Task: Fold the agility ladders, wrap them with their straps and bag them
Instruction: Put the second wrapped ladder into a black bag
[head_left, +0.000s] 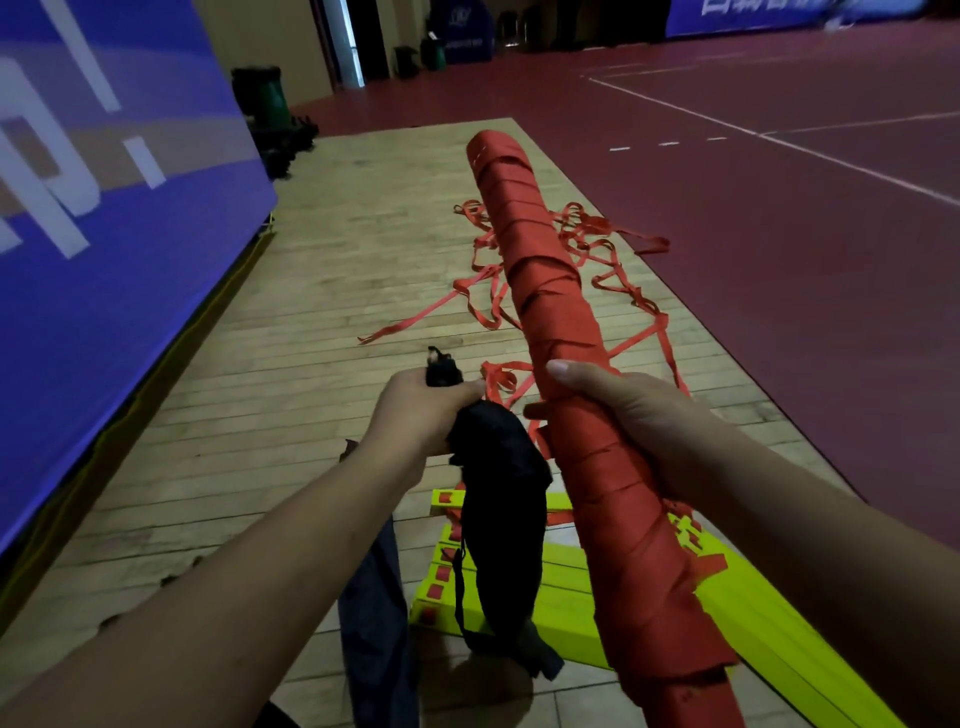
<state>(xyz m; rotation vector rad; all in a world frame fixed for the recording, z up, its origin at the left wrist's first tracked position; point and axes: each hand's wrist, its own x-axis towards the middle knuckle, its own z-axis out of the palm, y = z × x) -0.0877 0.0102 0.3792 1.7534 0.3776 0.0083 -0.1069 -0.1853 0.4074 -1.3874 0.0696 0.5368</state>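
A folded agility ladder (545, 291), wound all along with red strap, points away from me and up. My right hand (628, 415) grips it near its lower half. My left hand (415, 410) clutches the top of a black drawstring bag (501, 519), which hangs down limp beside the bundle. Below lies a second ladder of yellow-green rungs (561, 587) stacked on the floor, with its loose red straps (613, 249) tangled across the boards beyond.
A wooden plank floor (311, 332) runs ahead, bordered on the right by dark red court flooring (805, 234) with white lines. A blue banner wall (104, 208) stands on the left. A dark blue cloth (374, 623) lies by my feet. Green bins (260, 96) stand far back.
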